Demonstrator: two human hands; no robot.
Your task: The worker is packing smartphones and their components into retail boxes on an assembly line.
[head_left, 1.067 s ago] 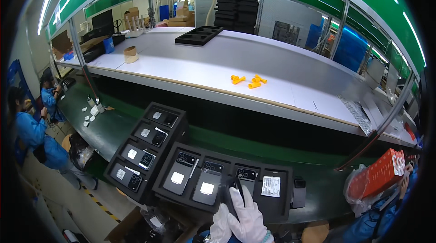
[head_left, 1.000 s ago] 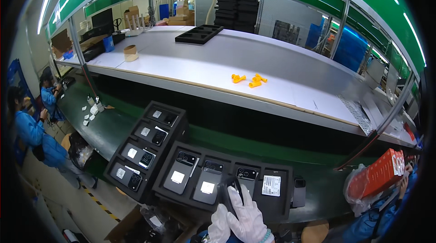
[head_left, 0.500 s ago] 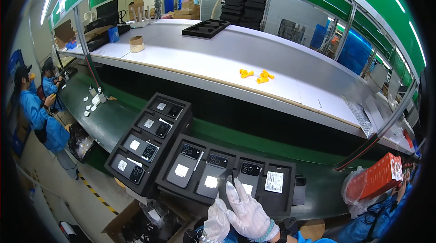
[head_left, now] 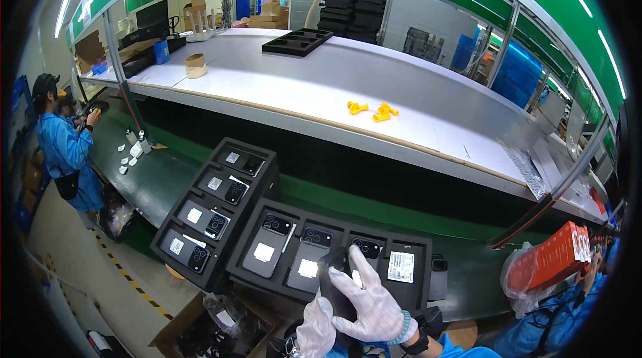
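Note:
A dark smartphone (head_left: 336, 294) is held tilted up close to my body, partly covered by my fingers. My left hand (head_left: 315, 332), in a white glove, is closed around its lower left side. Over its right side reaches my right hand (head_left: 368, 301), also gloved, thumb and fingers gripping it, the index finger stretched upward. Just beyond lies a black compartment tray (head_left: 242, 275) with several phones, camera side up; one grey phone (head_left: 266, 251) bears a white label. To its left, a stacked black tray (head_left: 215, 213) holds more labelled phones.
A grey phone (head_left: 438, 278) lies right of the near tray. Orange pieces (head_left: 381, 112), a tape roll (head_left: 195, 65) and an empty black tray (head_left: 297, 42) sit on the white shelf (head_left: 267, 94). Red boxes (head_left: 552, 261) are beside a co-worker at right. Below left stands an open carton (head_left: 175, 331).
The phone has turned from nearly edge-on to show more of its dark face. My right fingers have spread apart over it. At left, a co-worker has shifted along the bench.

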